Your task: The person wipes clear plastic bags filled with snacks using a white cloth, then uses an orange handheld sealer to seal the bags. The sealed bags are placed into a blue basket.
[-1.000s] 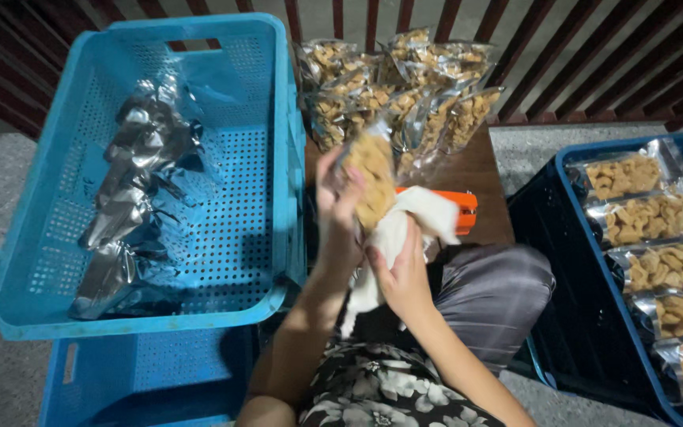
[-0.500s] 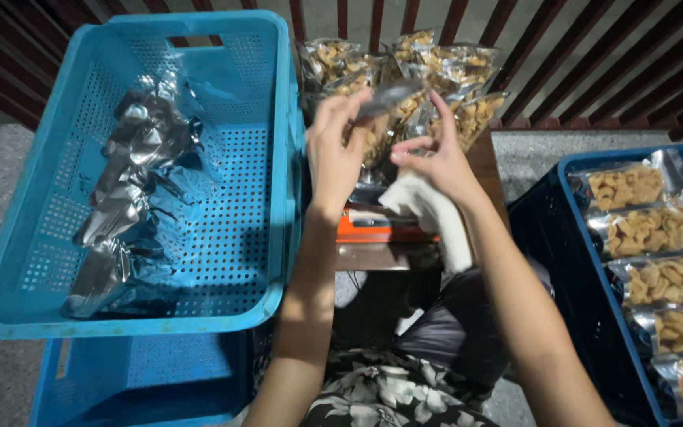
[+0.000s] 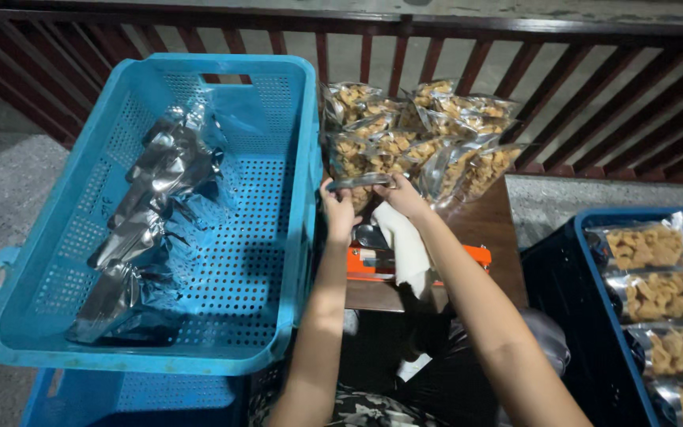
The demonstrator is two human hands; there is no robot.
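Both my hands hold one clear snack bag point(image 3: 360, 187) by its top edge, over the brown table point(image 3: 492, 225). My left hand point(image 3: 337, 212) pinches the bag's left end and my right hand point(image 3: 401, 198) pinches the right end. A white cloth point(image 3: 407, 251) hangs from under my right hand. Just below the bag lies an orange sealing tool point(image 3: 369, 261) on the table. Behind the bag is a pile of filled snack bags point(image 3: 428, 142).
A tilted light blue crate point(image 3: 57, 316) with silver foil bags point(image 3: 144, 229) stands at left, on another blue crate point(image 3: 81, 399). A dark blue crate point(image 3: 559, 316) with several filled snack bags point(image 3: 662, 296) sits at right. A red-brown railing point(image 3: 594, 95) runs behind.
My hands moved forward from near my lap to the table, lowering the bag from upright in front of me to the sealing tool.
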